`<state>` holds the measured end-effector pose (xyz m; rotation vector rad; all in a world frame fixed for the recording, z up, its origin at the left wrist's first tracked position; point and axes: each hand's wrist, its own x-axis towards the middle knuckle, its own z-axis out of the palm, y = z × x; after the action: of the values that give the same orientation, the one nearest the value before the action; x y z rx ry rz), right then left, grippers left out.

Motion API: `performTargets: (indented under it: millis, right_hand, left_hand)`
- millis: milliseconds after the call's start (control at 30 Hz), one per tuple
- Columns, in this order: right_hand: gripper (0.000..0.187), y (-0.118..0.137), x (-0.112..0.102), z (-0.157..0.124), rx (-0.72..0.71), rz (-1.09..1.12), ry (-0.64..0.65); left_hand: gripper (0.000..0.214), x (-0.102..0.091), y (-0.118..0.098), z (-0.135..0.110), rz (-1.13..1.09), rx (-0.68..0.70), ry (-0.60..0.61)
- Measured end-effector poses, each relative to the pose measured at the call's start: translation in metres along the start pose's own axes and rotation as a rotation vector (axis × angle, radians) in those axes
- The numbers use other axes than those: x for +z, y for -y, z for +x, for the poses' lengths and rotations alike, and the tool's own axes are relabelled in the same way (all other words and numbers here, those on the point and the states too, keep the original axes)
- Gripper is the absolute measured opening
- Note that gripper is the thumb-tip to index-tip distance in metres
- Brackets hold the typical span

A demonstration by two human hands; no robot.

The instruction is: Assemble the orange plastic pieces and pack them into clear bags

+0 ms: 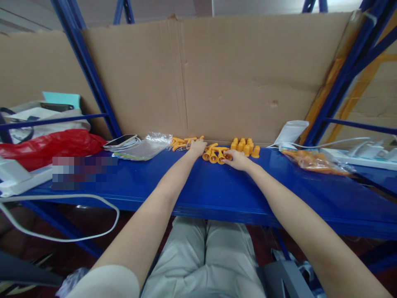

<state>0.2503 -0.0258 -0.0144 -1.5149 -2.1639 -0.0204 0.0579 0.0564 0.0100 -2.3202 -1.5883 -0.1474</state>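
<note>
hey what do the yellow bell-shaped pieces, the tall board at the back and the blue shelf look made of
Bell-shaped pieces: probably moulded plastic, smooth-looking, with even colour and matching shapes.
Tall board: most likely cardboard, matt brown with a vertical crease.
Blue shelf: perhaps painted metal, smooth with a soft sheen, though the coating hides what's underneath.

A cardboard sheet (242,74) is standing behind the shelf (217,194). Near its foot, from left to right, handles (178,144) are lying beside the left hand (198,146), horns (213,156) are lying between both hands, and cups (242,145) are standing behind the right hand (237,159). A phone (121,140) and a plastic bag (144,149) are lying left of the handles; a filled pouch (316,161) is lying right of the cups.
</note>
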Motion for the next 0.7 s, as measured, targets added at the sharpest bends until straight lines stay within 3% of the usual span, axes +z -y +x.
performTargets:
  millis: [167, 433, 567, 700]
  right_hand:
    - [0.016, 0.000, 0.000, 0.000, -0.026, -0.012, -0.005]
    - [0.030, -0.009, 0.002, 0.003, -0.038, -0.011, -0.025]
    - [0.034, -0.010, 0.002, 0.005, -0.033, -0.020, -0.004]
    - [0.036, -0.006, 0.001, 0.004, -0.031, -0.002, -0.011]
  left_hand:
    - [0.040, -0.010, 0.007, -0.001, -0.039, 0.016, -0.151]
    - [0.035, -0.042, 0.018, -0.008, -0.230, 0.072, -0.413]
    - [0.030, -0.054, 0.017, -0.022, -0.278, 0.029, -0.422]
    - [0.029, -0.043, 0.015, -0.044, -0.386, -0.001, -0.417]
